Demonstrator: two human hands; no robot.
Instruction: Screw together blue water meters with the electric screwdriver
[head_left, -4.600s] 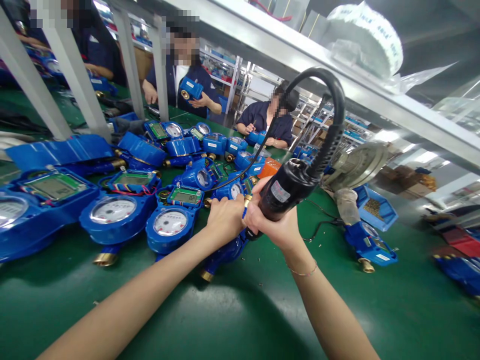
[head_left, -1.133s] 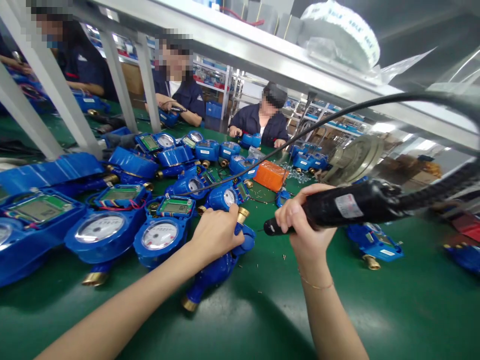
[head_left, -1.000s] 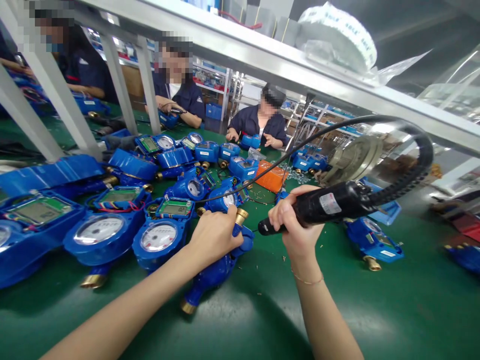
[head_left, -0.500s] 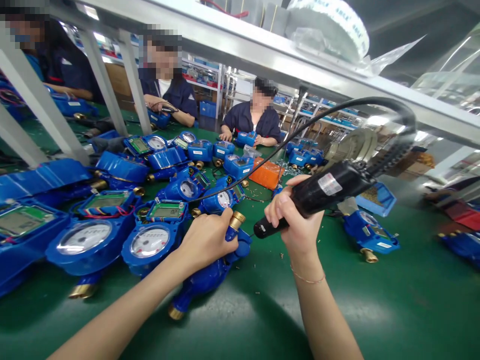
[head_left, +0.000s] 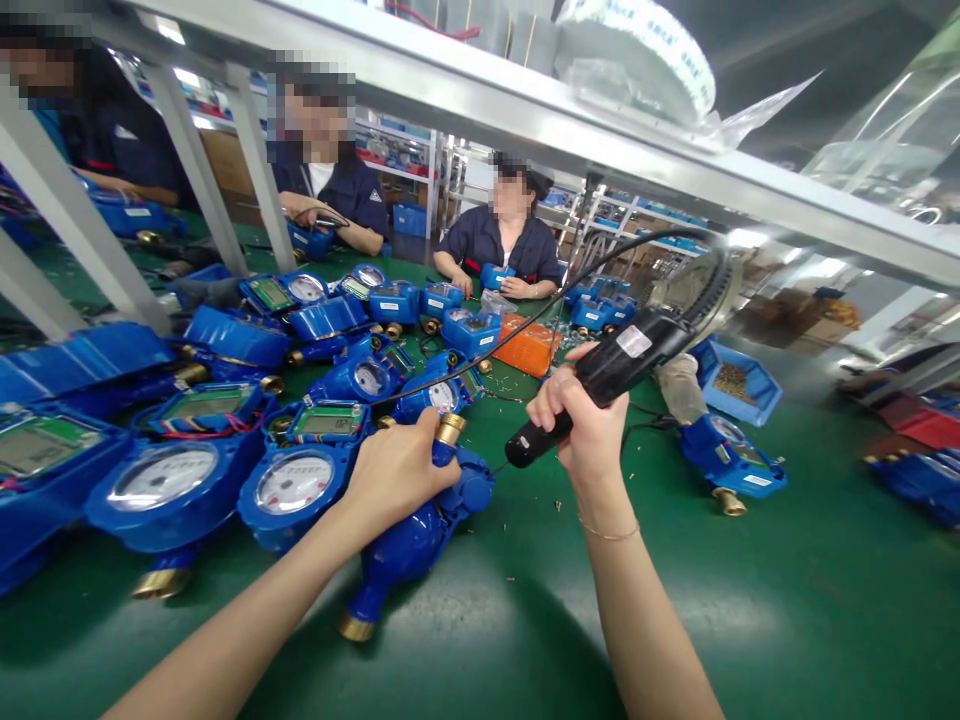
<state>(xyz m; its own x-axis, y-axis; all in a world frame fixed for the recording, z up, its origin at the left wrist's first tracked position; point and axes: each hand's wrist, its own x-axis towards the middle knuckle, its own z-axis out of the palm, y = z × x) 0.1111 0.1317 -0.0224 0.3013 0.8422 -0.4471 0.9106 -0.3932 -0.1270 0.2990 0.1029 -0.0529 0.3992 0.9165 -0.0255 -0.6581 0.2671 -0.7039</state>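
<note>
Nearest: green table [head_left: 465, 660], lower centre of frame. On it a blue meter [head_left: 409, 550], just left of centre, tipped so no dial shows. Long axis runs from lower left to upper right: one brass end [head_left: 356, 626] points down-left towards the wearer, the other brass end [head_left: 451, 428] up-right, away. Which way the dial faces, cannot tell.

Left hand [head_left: 405, 462] wraps the pipe just below the upper brass end, fingers bent around it; probably a steadying grip, the pipe making a handy handle while the table bears the weight.

Right hand [head_left: 589, 420], centre right, is closed around a black power screwdriver [head_left: 626, 360]. Tool slants: thin tip down-left towards the meter's right side, cord end up-right. Tip lies very near the meter; contact cannot be told. The cord arches high, likely so it stays off the work.

Small screws [head_left: 557, 505] lie loose right of the meter. Left of frame, other meters [head_left: 296, 485] crowd together, several dial-up, screens visible. Right: a blue bin [head_left: 742, 408] of small brass-coloured parts, perhaps within reach by design.

Farther, upper centre: an orange box [head_left: 521, 350], then a co-worker [head_left: 491, 240] holding another meter.
</note>
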